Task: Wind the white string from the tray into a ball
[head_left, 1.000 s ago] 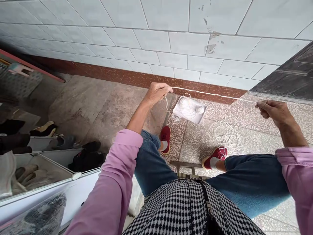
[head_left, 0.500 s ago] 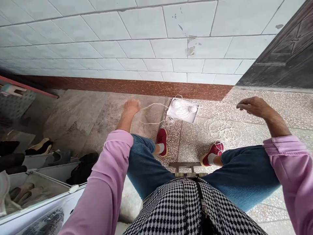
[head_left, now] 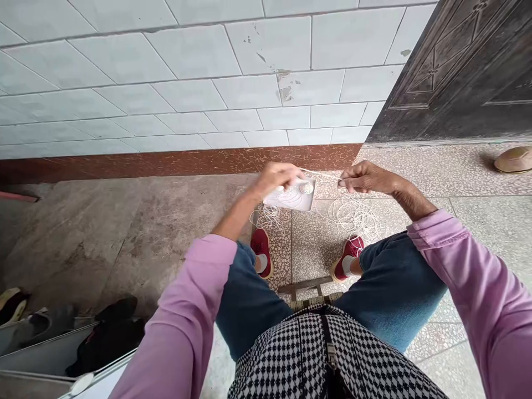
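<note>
A length of white string (head_left: 322,174) spans the short gap between my hands. My right hand (head_left: 368,178) is closed, pinching the string between thumb and fingertips. On the other side my left hand (head_left: 276,177), slightly smeared by motion, is closed on the string too. Below and behind it lies a shallow white tray (head_left: 310,204), partly covered by that hand. Inside the tray sits a small wound ball of string (head_left: 306,188) with loose strands beside it. A big loose heap of string (head_left: 356,216) spreads on the floor under my right hand, and a smaller tangle (head_left: 272,215) lies left of the tray.
A tiled wall (head_left: 249,91) with a brown skirting (head_left: 187,162) runs ahead, meeting a dark door (head_left: 449,77) at right. My red shoes (head_left: 261,252) flank the string. A shoe rack (head_left: 37,360) stands at lower left; a brown shoe (head_left: 514,159) lies far right.
My hands have come from wide apart to close together over the tray. The left moved right, the right moved left, and the view turned a little to the right.
</note>
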Available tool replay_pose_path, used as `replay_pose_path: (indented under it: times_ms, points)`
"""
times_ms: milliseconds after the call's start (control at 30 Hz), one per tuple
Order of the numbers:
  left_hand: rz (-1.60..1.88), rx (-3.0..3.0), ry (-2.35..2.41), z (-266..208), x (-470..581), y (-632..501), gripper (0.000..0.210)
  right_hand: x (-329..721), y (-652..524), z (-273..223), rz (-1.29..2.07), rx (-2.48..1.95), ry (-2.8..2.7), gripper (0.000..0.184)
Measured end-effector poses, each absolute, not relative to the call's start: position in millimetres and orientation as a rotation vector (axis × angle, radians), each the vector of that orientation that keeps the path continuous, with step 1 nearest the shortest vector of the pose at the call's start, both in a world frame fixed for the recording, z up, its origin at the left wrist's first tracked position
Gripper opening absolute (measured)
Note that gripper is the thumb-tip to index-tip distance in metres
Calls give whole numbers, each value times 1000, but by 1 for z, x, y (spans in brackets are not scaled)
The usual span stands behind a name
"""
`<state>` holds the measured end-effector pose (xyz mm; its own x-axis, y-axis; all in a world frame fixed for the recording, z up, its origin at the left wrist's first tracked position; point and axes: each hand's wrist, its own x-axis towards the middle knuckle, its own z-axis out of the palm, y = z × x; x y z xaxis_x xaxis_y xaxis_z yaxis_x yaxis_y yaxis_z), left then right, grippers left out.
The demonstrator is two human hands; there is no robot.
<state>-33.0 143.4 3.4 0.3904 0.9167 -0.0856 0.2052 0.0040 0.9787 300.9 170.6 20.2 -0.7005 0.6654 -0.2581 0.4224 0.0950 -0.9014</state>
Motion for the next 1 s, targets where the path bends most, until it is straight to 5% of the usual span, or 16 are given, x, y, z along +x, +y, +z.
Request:
replay_pose_path:
  times_ms: [233,600,667,833,1000]
  points:
    - [1449,738,1838,20,-194,142,7,425,158,-9,1314,-1863,-2269,47]
    - [999,503,2428,1,-259,87,14,404,152,23,1473,-1506,-1828,50]
    - [889,611,2416,0,-250,89,11,390,154,31,1460,-1432,-1829,46]
    - [848,1025,2117,13,-191,108,41,352,160,41,1524,-1208,-1915,33]
    - [782,1450,1158,18,-79,123,57,297,163,49,1525,-981,-2012,35]
